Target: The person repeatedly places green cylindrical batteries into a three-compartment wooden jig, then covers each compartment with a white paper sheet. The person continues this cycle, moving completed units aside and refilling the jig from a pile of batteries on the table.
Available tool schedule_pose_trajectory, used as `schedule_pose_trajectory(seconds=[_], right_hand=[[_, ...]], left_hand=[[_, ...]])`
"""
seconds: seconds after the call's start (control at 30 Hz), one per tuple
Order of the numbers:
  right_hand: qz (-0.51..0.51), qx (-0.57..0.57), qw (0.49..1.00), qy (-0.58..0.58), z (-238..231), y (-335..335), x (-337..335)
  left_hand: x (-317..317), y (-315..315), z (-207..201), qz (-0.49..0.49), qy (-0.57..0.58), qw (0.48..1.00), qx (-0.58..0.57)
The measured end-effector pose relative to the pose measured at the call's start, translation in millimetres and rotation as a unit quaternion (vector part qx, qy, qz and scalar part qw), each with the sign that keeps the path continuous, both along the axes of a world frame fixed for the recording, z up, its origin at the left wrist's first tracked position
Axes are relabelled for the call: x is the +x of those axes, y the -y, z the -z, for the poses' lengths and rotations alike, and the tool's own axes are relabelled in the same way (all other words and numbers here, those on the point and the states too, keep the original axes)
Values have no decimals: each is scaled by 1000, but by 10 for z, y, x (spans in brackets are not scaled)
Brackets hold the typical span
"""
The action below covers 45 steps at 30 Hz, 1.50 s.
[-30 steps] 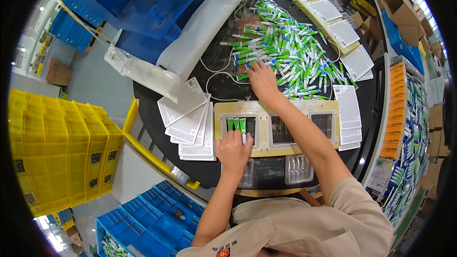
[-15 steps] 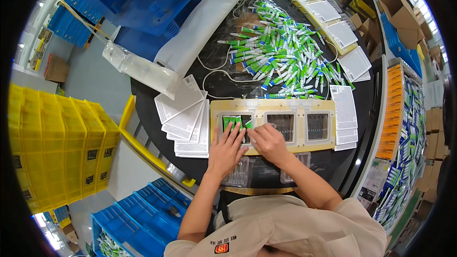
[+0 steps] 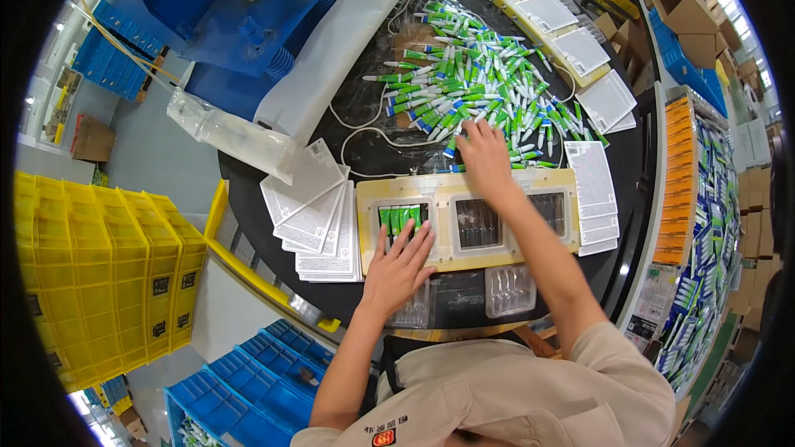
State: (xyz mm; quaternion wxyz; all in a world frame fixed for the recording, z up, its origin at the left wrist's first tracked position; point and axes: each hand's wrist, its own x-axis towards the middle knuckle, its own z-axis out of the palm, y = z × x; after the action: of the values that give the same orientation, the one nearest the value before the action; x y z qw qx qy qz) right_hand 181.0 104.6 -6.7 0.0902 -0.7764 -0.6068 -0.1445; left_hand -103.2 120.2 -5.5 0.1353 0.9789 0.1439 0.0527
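My left hand [image 3: 397, 271] lies with fingers spread over the left window of a cream-coloured fixture [image 3: 363, 228]. Several green tubes [image 3: 399, 218] lie side by side in that window, partly under the fingertips. The middle window [image 3: 478, 223] and the right window [image 3: 546, 210] show dark grooved clear plastic. My right hand [image 3: 487, 157] reaches past the fixture's far edge, fingers stretched out at the near side of a heap of green and white tubes with blue ends [image 3: 489, 74]. No tube is visible in its fingers. The right forearm crosses the fixture.
Printed white cards lie fanned at the left [image 3: 305, 190] and stacked at the right [image 3: 591, 190]. Clear blister trays [image 3: 510, 291] lie at the near edge. Another fixture with cards [image 3: 548, 15] stands far right. A blue machine [image 3: 232, 25] and yellow crates [image 3: 99, 273] are leftward.
My right hand has left the fixture's left window and moved away from me to the tube heap. The left hand stays over the window, where the tubes now lie more evenly.
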Motion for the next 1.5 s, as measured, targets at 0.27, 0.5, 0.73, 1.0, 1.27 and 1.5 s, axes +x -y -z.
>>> schedule_pose_trajectory(seconds=[0.27,0.5,0.73,1.0,1.27,1.5], right_hand=[[-112,-63,991,26,272,-127,488],[-163,36,976,-139,90,-56,434],[-236,170,937,-194,-244,882,-617],[-370,130,916,-81,-57,867,-1050],[-343,40,898,-274,149,818,-1001],[-84,143,936,-309,-43,247,-68]], left_hand=[[-59,-30,20,-36,5,999,-30],[-14,14,101,-61,-9,998,4],[-32,20,179,-72,24,997,10],[-78,-9,182,-65,35,997,-5],[-48,-29,144,-67,22,997,-18],[307,-340,-176,-79,118,989,-46]])
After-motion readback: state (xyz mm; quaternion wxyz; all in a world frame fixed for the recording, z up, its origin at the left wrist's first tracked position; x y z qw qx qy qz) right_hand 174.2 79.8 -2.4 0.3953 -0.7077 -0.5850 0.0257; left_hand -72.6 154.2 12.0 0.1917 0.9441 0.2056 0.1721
